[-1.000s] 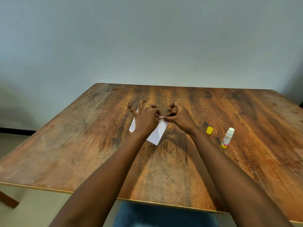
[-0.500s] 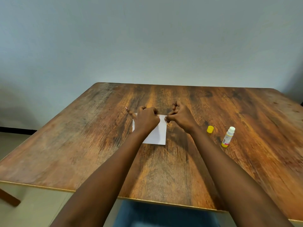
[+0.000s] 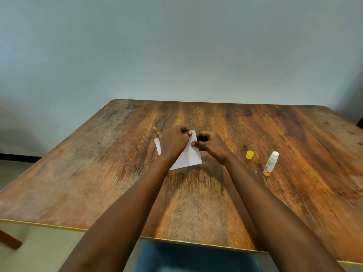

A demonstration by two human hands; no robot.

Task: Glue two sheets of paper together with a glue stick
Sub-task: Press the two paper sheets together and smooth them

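Note:
A small white paper point(image 3: 190, 157) lies on the wooden table point(image 3: 98, 173) at its middle, turned a little askew. My left hand point(image 3: 172, 143) covers the paper's left half with fingers curled and fingertips pinching its far edge. My right hand point(image 3: 211, 146) holds the paper's right edge between thumb and forefinger. Whether there is one sheet or two stacked I cannot tell. To the right stands an uncapped white glue stick point(image 3: 270, 163) with a yellow base, and its yellow cap point(image 3: 249, 154) sits apart, nearer my right wrist.
The table's near edge point(image 3: 176, 240) runs just in front of my lap. A plain grey wall rises behind the far edge. A brown table leg point(image 3: 8, 239) shows at lower left.
The paper has turned from square-on to slightly clockwise-skewed, and both hands have shifted with it, staying on its far and right edges. The glue stick and cap have not moved.

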